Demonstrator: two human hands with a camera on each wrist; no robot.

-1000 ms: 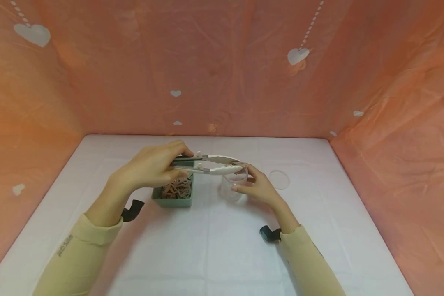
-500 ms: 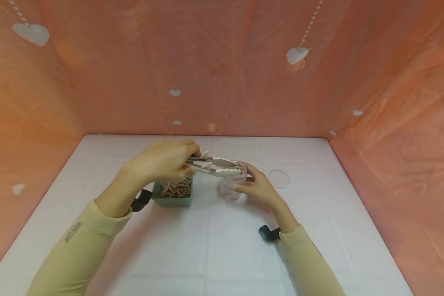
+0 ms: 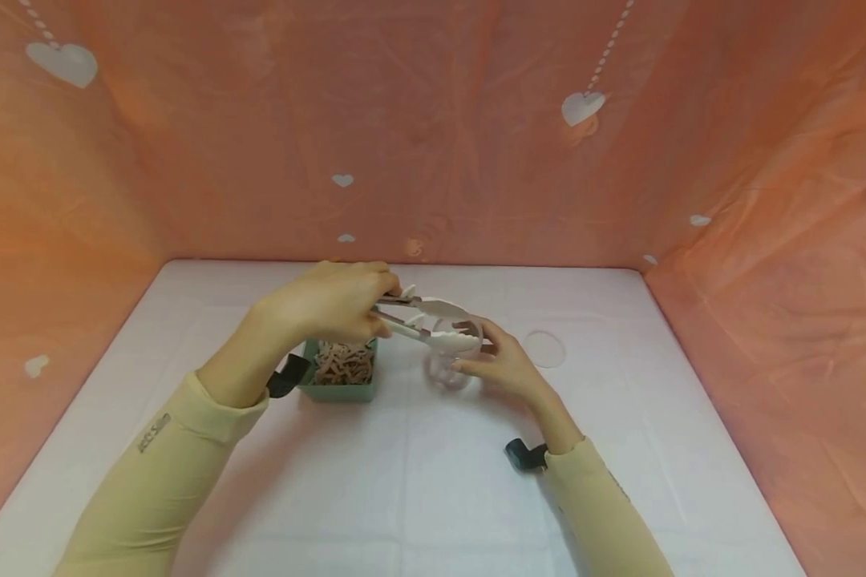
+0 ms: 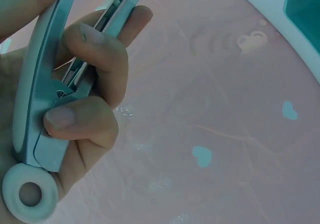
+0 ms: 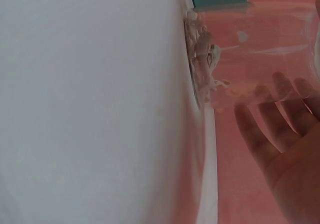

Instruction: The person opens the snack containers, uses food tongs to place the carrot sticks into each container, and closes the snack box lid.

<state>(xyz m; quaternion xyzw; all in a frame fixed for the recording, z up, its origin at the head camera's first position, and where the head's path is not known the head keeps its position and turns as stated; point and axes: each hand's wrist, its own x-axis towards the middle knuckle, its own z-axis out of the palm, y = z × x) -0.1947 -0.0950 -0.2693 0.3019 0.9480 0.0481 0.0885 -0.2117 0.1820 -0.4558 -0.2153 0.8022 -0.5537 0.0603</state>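
Note:
My left hand (image 3: pixel 325 308) grips a pair of metal tongs (image 3: pixel 453 342) with white scalloped tips. The tips stand apart at the mouth of a clear jar (image 3: pixel 451 375), and I see nothing between them. Fingers curl over the tongs' handle (image 4: pixel 37 84) in the left wrist view, where a ring hangs at its end. With fingers and thumb around its side, my right hand (image 3: pixel 505 365) holds the jar upright on the table. Brown crinkled shreds (image 5: pixel 202 66) lie at the jar's bottom in the right wrist view. Left of the jar, a green box (image 3: pixel 337 393) contains more brown shreds (image 3: pixel 342 365), partly behind my left hand.
A thin clear round lid or ring (image 3: pixel 544 332) lies on the white tabletop (image 3: pixel 404 481), right of my right hand. Orange sheeting (image 3: pixel 418 120) with white hearts surrounds the table at the back and sides.
The left hand has moved right with the tongs. Their tips, earlier closer together with brown shreds between them, have spread and now show none. The right hand and jar have stayed put.

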